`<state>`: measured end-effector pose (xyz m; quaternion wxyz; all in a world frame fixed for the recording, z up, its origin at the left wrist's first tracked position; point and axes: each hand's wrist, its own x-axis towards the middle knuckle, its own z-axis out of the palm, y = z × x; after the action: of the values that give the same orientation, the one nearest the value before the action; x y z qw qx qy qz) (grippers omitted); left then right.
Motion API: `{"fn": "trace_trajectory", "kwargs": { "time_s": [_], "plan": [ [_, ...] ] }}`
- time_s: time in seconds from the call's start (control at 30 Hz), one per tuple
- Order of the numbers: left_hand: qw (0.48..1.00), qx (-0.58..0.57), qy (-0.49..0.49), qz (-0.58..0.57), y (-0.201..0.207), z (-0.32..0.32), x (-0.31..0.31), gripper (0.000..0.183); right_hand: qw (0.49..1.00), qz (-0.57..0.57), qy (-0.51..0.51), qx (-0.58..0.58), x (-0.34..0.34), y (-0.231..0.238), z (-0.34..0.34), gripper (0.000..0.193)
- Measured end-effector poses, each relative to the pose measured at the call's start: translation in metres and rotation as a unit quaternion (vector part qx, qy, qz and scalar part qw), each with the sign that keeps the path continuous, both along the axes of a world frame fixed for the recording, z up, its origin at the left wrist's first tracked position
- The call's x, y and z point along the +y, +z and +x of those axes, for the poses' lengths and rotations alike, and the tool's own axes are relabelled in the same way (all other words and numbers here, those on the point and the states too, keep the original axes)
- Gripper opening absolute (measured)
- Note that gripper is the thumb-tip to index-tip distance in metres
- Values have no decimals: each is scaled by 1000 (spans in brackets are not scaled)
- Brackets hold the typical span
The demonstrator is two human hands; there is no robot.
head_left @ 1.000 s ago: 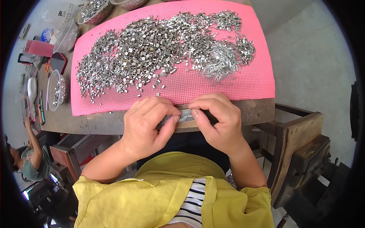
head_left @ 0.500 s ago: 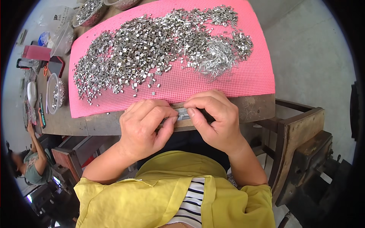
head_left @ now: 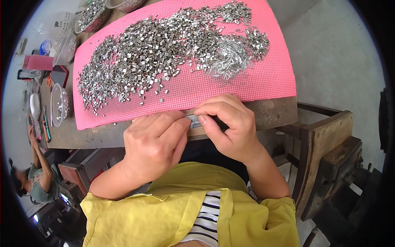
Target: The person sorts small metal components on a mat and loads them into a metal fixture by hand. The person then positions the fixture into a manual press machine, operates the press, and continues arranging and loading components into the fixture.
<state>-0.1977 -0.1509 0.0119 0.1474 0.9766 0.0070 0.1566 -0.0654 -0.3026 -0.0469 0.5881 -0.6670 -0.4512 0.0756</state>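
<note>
At the front edge of the workbench, a narrow piece of wood (head_left: 197,131) with grey metal pieces (head_left: 194,122) on it shows between my hands. My left hand (head_left: 154,140) is closed over its left part, knuckles up, the fingertips mostly hidden. From the other side my right hand (head_left: 232,127) reaches in, thumb and forefinger bent close together at the metal pieces; whatever they pinch is too small to make out. Beyond my hands, a large heap of small silvery metal blocks (head_left: 144,57) lies on a pink textured mat (head_left: 267,84), with a pile of thin metal pins (head_left: 230,61) at its right.
Clear plastic bowls (head_left: 60,105) of metal bits stand left and far left of the mat. Near them lie orange-handled scissors (head_left: 48,79) and a pen-like tool (head_left: 46,131). Another person (head_left: 39,177) sits at the far left. A wooden frame (head_left: 321,152) stands at the right.
My left hand has tilted and its thumb has tucked in closer to the fingers. The right hand stays at the metal pieces, its fingers slightly shifted. The whole view has moved a little.
</note>
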Motion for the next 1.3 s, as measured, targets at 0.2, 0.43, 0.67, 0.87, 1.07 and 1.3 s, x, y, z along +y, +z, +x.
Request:
{"fn": "trace_trajectory", "kwargs": {
  "time_s": [0.2,0.43,0.67,0.87,1.07,1.3],
  "plan": [
    [998,15,-4,-62,-5,-7,12,29,997,-48,59,21,-14,15,7,30],
    [995,-81,-55,-1,-35,-25,27,27,993,-91,69,14,-20,16,4,41],
    [987,-142,-81,-9,-47,-20,29,30,990,-134,47,-13,-30,28,-2,41],
    [951,-270,-133,-74,-51,-29,48,23,979,-201,17,-26,-16,53,-1,40],
    [971,-225,59,-44,-39,-89,103,21,962,-238,45,-124,23,71,-8,36],
    [948,-129,284,-55,-48,-116,88,22,929,-192,107,-299,103,62,-32,21]
  ]
}}
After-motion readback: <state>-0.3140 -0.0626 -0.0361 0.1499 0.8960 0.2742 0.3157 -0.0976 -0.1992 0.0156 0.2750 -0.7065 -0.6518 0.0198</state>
